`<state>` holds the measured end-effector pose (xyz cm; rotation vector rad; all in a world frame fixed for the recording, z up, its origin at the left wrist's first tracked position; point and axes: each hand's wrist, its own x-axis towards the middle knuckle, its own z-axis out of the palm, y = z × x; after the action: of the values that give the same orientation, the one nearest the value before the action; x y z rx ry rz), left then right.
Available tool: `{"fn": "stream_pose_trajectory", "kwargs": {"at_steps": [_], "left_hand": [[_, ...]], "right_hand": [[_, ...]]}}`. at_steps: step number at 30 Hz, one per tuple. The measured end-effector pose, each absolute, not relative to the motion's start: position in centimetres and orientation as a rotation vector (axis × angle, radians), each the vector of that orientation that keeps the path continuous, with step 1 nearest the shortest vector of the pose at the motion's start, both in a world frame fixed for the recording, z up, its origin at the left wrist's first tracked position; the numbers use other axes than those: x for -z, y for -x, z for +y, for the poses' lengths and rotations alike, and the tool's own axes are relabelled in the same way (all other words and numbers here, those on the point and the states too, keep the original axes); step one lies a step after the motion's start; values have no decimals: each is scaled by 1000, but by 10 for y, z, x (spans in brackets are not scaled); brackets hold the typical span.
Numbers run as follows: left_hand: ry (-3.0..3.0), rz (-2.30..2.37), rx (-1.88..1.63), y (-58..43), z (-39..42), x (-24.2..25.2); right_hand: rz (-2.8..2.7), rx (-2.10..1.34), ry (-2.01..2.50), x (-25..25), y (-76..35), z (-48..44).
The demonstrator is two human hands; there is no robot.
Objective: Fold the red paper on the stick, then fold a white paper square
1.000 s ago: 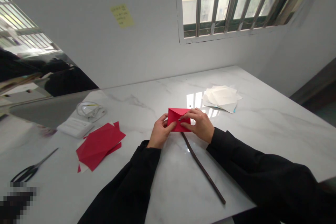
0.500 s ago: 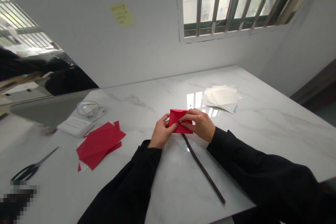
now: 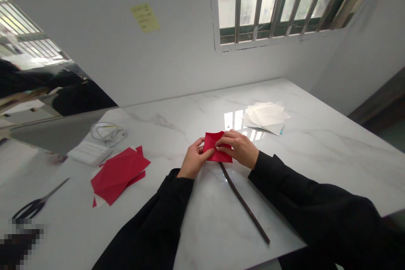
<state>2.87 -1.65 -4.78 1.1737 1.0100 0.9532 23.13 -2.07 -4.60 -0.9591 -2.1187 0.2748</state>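
Red paper (image 3: pixel 218 152) newly puckered, seemingly; left hand (image 3: pixel 191 163), right hand (image 3: pixel 239 149): grip tight on it

A folded paper (image 3: pixel 215 152) sits mid-table (image 3: pixel 316 152), pinched between the left hand (image 3: pixel 193 161) at its 8 o'clock and the right hand (image 3: pixel 239 148) at its 3 o'clock. From under the paper a thin rod (image 3: pixel 243 204) runs out toward 5 o'clock. A pile of sheets (image 3: pixel 266 117) lies at 2 o'clock. At 9 o'clock lies a stack of sheets (image 3: pixel 118 174), with a flat box (image 3: pixel 88 152) and coiled cable (image 3: pixel 107 131) behind it. Scissors (image 3: pixel 34 204) lie far out at 8 o'clock.
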Motion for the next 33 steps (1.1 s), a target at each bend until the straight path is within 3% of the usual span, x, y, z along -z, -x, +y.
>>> {"fn": "stream_pose_trajectory", "kwargs": {"at_steps": [14, 25, 30, 33], "left_hand": [[-1148, 1017, -976, -29, -14, 54], [-1176, 1289, -1298, -13, 3, 59], [-1084, 1245, -1355, -12, 7, 58], [-991, 1193, -1317, -15, 5, 56]], "right_hand": [[-1973, -430, 1044, 50, -231, -18], [-2007, -463, 1155, 50, -249, -6], [-2215, -619, 1295, 30, -286, 3], [-2316, -880, 1424, 17, -301, -2]]}}
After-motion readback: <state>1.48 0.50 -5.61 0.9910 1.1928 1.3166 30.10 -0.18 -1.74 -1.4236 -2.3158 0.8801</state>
